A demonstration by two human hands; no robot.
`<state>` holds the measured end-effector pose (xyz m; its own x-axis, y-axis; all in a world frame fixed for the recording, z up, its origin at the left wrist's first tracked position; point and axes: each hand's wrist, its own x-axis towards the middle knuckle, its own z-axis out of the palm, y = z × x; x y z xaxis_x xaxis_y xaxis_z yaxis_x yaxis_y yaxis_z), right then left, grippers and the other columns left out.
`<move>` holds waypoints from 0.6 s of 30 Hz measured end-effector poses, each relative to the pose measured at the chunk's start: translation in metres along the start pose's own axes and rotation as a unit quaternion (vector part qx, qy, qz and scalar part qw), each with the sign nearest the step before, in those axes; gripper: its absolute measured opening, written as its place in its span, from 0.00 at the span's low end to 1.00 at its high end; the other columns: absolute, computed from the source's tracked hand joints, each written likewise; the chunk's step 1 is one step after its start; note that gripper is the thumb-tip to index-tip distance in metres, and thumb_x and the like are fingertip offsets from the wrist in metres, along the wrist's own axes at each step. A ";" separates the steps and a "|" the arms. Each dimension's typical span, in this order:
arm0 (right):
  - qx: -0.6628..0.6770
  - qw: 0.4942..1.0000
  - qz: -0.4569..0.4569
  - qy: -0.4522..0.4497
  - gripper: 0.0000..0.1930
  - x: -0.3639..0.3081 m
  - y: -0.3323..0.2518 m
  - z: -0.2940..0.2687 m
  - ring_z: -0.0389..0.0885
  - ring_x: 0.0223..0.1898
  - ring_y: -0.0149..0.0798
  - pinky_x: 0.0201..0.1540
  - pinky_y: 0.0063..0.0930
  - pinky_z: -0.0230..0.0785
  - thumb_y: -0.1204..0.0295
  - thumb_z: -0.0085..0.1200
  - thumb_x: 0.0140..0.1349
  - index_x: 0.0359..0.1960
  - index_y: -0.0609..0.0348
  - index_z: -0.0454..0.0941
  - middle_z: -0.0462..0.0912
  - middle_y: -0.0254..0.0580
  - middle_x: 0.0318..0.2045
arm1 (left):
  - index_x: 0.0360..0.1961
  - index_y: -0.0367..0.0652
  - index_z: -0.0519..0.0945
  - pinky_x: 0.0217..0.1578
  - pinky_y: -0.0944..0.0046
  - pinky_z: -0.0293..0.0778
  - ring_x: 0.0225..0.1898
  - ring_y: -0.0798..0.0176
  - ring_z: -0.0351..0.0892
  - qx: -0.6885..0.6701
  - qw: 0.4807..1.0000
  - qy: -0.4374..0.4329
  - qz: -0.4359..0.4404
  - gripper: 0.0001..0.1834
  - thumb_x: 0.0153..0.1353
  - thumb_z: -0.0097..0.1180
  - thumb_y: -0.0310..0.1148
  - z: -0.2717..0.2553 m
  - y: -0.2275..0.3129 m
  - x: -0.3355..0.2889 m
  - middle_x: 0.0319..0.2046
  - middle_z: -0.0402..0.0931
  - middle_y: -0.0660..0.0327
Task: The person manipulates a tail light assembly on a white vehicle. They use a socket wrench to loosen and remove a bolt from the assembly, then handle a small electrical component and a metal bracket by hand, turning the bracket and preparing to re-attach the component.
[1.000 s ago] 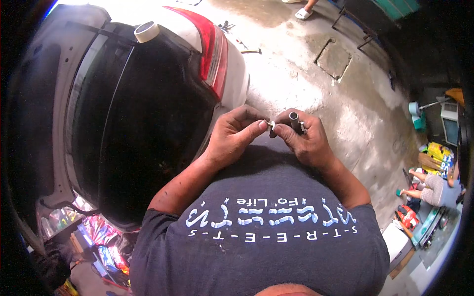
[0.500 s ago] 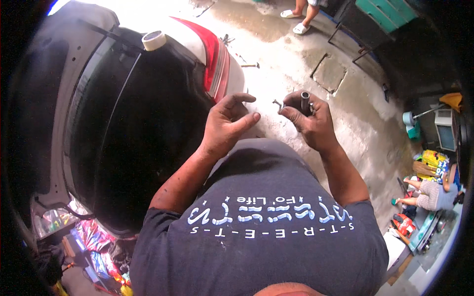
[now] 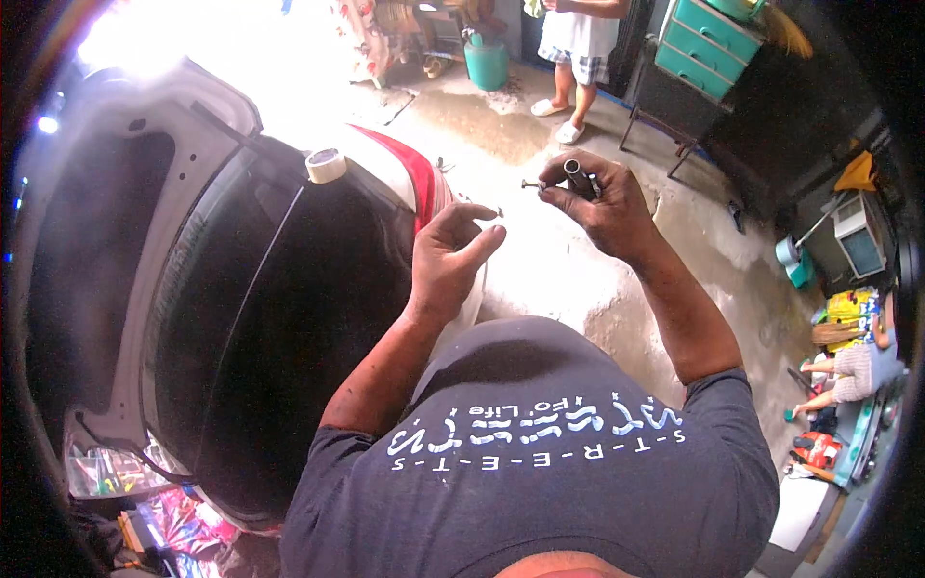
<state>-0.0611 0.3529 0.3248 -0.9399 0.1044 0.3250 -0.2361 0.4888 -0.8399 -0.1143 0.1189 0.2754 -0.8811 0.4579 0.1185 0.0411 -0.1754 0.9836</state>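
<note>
My right hand point(image 3: 617, 207) is closed around a dark metal socket tool point(image 3: 574, 171), its round hollow end facing up. Between that hand's thumb and forefinger, a thin bolt point(image 3: 530, 184) points left. To the left of it, my left hand point(image 3: 450, 252) is raised with thumb and forefinger curled toward each other. A tiny dark piece point(image 3: 500, 213) shows at those fingertips, too small to name. Beside my left arm is a car with its black rear panel point(image 3: 279, 289) and red tail light point(image 3: 409, 173). A roll of tape point(image 3: 327, 167) rests on the panel.
A raised car lid point(image 3: 106, 270) stands at the far left. Ahead, another person point(image 3: 578, 58) stands near a teal drawer unit point(image 3: 708, 48) and a green bucket point(image 3: 486, 64). Someone else point(image 3: 858, 371) is at the right, by a red machine point(image 3: 817, 450).
My view has tilted up, bringing more of the standing person and background in. The bolt in my right hand has turned to point left. A tiny piece now shows at my left fingertips.
</note>
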 end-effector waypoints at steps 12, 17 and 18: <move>-0.005 0.997 -0.037 -0.069 0.07 0.001 -0.019 0.012 0.84 0.34 0.27 0.41 0.28 0.76 0.75 0.68 0.64 0.41 0.60 0.86 0.88 0.38 0.30 | 0.49 0.37 0.86 0.33 0.74 0.66 0.32 0.78 0.72 0.015 0.999 -0.040 0.000 0.14 0.74 0.62 0.38 0.002 0.025 -0.001 0.35 0.81 0.69; -0.003 0.996 -0.052 -0.067 0.07 -0.006 -0.016 0.016 0.83 0.33 0.27 0.40 0.29 0.77 0.74 0.69 0.64 0.41 0.60 0.86 0.88 0.39 0.31 | 0.49 0.35 0.85 0.44 0.70 0.75 0.41 0.73 0.80 0.045 0.998 -0.036 0.029 0.11 0.73 0.64 0.32 0.000 0.015 -0.002 0.40 0.86 0.62; -0.003 0.997 -0.042 -0.071 0.07 -0.007 -0.017 0.016 0.84 0.33 0.27 0.40 0.29 0.77 0.74 0.69 0.64 0.41 0.60 0.86 0.88 0.39 0.31 | 0.49 0.35 0.85 0.44 0.70 0.75 0.41 0.73 0.80 0.046 0.998 -0.036 0.026 0.11 0.73 0.64 0.32 0.002 0.017 -0.004 0.40 0.86 0.62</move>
<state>-0.0545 0.3304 0.3300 -0.9428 -0.0610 0.3279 -0.3136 0.4963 -0.8095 -0.1096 0.1155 0.2919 -0.8403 0.5125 0.1768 0.1329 -0.1214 0.9837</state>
